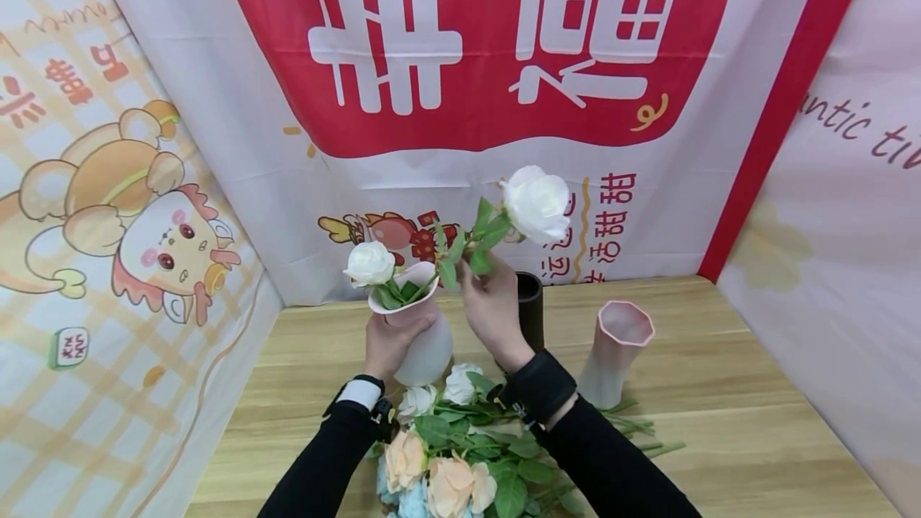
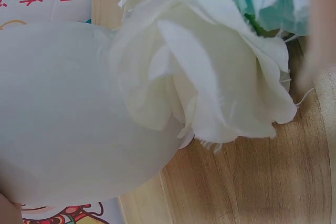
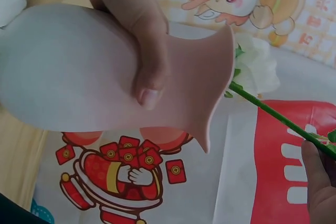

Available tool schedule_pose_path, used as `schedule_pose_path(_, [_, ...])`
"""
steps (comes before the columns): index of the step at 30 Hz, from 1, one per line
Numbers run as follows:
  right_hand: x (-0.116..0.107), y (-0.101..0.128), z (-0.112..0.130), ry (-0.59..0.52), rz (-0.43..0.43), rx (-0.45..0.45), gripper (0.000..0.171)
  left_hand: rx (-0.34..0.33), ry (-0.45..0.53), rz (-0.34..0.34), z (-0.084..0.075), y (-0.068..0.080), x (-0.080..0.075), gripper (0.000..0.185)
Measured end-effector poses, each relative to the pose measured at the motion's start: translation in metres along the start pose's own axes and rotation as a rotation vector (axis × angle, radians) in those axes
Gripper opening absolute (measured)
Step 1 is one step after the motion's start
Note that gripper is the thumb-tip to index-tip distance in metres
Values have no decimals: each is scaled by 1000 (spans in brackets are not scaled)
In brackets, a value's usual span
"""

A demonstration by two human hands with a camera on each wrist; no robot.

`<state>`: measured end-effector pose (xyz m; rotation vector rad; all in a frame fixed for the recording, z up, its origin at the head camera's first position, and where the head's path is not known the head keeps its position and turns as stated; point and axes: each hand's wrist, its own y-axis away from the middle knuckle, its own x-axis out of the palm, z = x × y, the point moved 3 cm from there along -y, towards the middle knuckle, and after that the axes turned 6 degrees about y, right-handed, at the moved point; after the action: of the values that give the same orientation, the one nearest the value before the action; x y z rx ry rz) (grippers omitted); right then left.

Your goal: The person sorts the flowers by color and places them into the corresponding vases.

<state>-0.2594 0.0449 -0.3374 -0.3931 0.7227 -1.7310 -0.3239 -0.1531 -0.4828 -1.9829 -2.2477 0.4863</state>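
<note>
My left hand [image 1: 388,344] grips the neck of a pink-and-white vase [image 1: 426,354], its thumb lying across the front. One white rose [image 1: 370,264] stands in that vase, leaning left over the rim. With my right hand [image 1: 493,312] I pinch the green stem [image 3: 273,113] of a second white rose [image 1: 536,205], whose bloom points up and right. In the right wrist view this stem slants down to the vase's flared mouth, and its lower end is hidden behind the rim. A white rose [image 2: 205,66] fills much of the left wrist view beside the vase's rounded body.
A black cylindrical vase [image 1: 531,312] stands behind my right wrist. Farther right is a second pink-and-white vase [image 1: 612,358]. Peach roses [image 1: 449,482], blue flowers [image 1: 413,500] and more white roses [image 1: 417,404] lie in a pile between my forearms on the wooden table [image 1: 727,390].
</note>
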Motion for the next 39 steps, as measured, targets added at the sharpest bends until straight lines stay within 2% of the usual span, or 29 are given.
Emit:
schedule_pose_path(2, [5,1,0,73,20,-31,13,3,6,-2,0,0,0,85])
schedule_pose_path(5, [12,3,-3,109,59,-56,12,-6,8,0,1,0,-1,85])
schedule_pose_path(10, [21,7,-8,84,114,-36,14,-31,11,-6,2,0,-1,85])
schedule_pose_path(15, [29,6,-12,44,153,-18,14,-27,19,-16,3,-1,-1,87])
schedule_pose_path(21, [38,6,-14,47,228,-2,10,-36,30,-25,1,0,0,87])
schedule_pose_path(30, [50,3,-16,184,364,-101,12,-37,-17,-10,2,-2,-1,84])
schedule_pose_path(36, [56,-2,-11,225,456,-167,14,-5,-45,15,3,-4,0,71])
schedule_pose_path(39, [59,-6,-10,297,512,-185,11,29,-59,28,2,-5,0,65])
